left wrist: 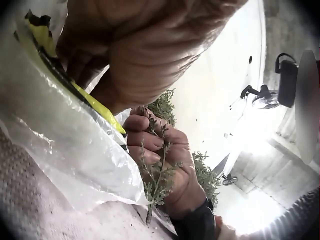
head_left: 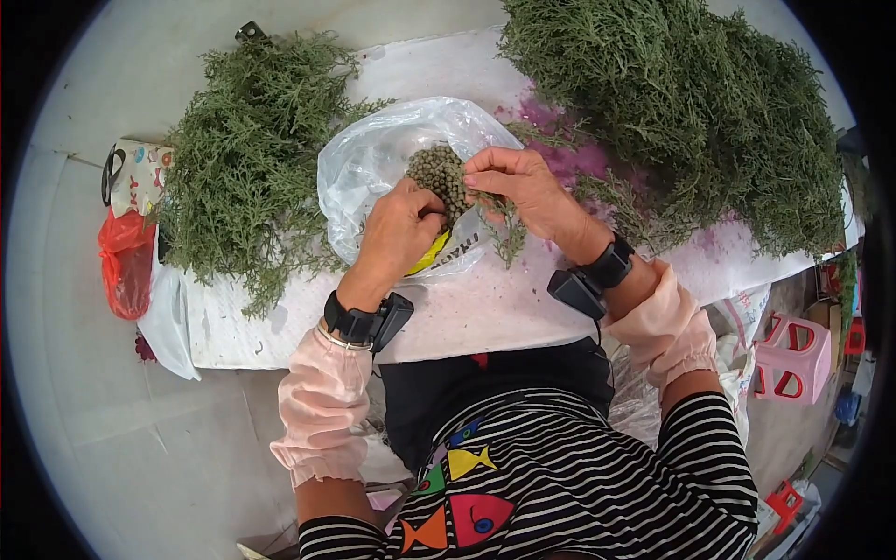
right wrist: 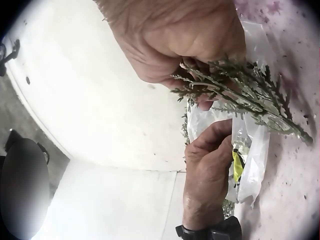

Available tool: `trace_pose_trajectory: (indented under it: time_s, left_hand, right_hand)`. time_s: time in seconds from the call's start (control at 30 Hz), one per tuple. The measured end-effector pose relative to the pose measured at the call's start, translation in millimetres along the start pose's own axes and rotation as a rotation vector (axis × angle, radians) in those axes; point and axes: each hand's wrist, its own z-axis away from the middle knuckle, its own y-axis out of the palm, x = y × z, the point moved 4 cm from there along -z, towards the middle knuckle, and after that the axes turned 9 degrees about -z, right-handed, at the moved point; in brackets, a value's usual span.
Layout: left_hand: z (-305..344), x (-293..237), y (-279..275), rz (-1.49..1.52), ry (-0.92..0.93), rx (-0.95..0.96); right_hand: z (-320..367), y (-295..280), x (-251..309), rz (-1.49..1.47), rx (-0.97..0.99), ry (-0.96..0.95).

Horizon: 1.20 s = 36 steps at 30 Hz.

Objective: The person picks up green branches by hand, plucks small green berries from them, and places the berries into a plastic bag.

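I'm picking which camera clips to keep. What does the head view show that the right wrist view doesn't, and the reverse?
Only the head view shows the pink stool, the red bag, the striped shirt and the large heap of greenery on the right.

Only the right wrist view shows a big dark shape at its left edge, too blurred to name.

Both show the left hand at the clear plastic bag with its yellow patch, and the right hand holding a green sprig.
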Motion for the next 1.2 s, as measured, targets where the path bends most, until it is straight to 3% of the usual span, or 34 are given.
trace_pose_trajectory:
  time_s: [0.13, 0.27, 0.37, 0.6, 0.93, 1.03, 1.2]
  left_hand:
    - [2.2, 2.1, 0.9, 0.052, -0.022, 0.017]
    - [-1.5, 7.5, -8.0, 0.314, -0.06, -0.103]
    - [-6.4, 9.2, -12.0, 0.854, -0.359, 0.014]
    - [-22.3, -2.1, 5.7, 1.075, -0.335, -0.027]
    - [-16.6, 6.1, 12.7, 1.221, -0.302, 0.003]
    - [-13.1, 9.4, 12.8, 1.512, -0.441, 0.026]
    - [-15.2, 21.9, 23.7, 1.795, -0.456, 0.105]
  right_hand:
    - [1.3, -1.2, -1.2, -0.058, 0.022, 0.023]
    - [-0.6, 2.4, 1.7, -0.1, 0.053, 0.037]
    - [2.3, 3.2, 0.7, -0.103, 0.039, 0.03]
    - [2.2, 2.5, 1.3, 0.016, -0.02, -0.126]
    - [3.2, 5.9, 6.8, 0.106, 0.008, -0.08]
    - [-2.0, 12.2, 12.9, -0.018, -0.028, -0.04]
    - [-11.0, 20.0, 15.5, -0.072, -0.07, -0.124]
